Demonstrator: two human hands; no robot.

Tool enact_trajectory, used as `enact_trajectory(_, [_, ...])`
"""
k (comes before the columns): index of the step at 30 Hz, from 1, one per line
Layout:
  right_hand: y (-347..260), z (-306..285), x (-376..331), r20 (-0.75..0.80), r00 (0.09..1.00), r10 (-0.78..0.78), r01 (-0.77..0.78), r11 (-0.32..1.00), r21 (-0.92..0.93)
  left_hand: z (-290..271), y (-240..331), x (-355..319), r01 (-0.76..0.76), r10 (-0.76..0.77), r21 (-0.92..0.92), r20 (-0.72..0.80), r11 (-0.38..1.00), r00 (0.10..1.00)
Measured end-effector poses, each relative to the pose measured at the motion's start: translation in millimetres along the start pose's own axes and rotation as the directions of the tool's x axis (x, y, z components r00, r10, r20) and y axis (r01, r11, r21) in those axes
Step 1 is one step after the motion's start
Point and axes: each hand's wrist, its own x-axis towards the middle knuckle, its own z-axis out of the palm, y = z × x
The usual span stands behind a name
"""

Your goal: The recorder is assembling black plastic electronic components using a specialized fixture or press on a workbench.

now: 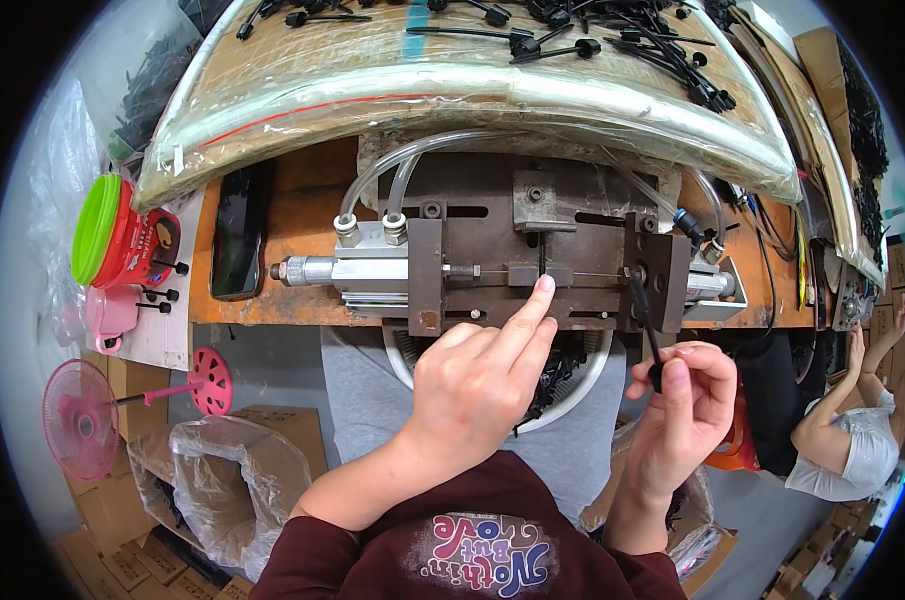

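Observation:
My left hand (472,388) reaches over the metal jig (592,305) with its index finger stretched out and the other fingers loosely curled. That fingertip rests at the front end of a slim black stem (542,250) lying in the jig's middle block. Nothing shows in the left palm. Between thumb and fingers, my right hand (687,410) pinches a black plastic stem with a thicker end (647,325), held near the jig's right side. Two air cylinders flank the jig, a left one (372,275) and a right one (710,285), with thin rods pointing inward.
Clear hoses (412,150) arch behind the jig. A wrapped board (352,60) at the back carries many loose black parts. At left are a phone-like black slab (240,230), a red-green tub (122,235) and a pink fan (80,415). Another person (852,440) sits at far right.

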Motion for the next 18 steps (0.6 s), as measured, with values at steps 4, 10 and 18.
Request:
enact_trajectory(4, [5.5,6.3,-11.9,0.098,0.995,0.007,-0.005,1.000,-0.028,-7.7,7.4,1.4,-0.078,0.055,-0.188,-0.125,0.979,0.991])
enact_trajectory(10, [7.1,7.3,-22.4,0.177,0.983,0.050,-0.035,0.995,-0.090,-13.6,22.6,-2.1,-0.029,-0.029,-0.495,-0.110,0.869,0.994])
enact_trajectory(18, [-5.2,1.0,-13.9,0.216,0.972,-0.087,0.125,0.978,-0.168,-26.2,6.9,-19.5,-0.054,0.008,-0.562,-0.084,0.826,0.996])
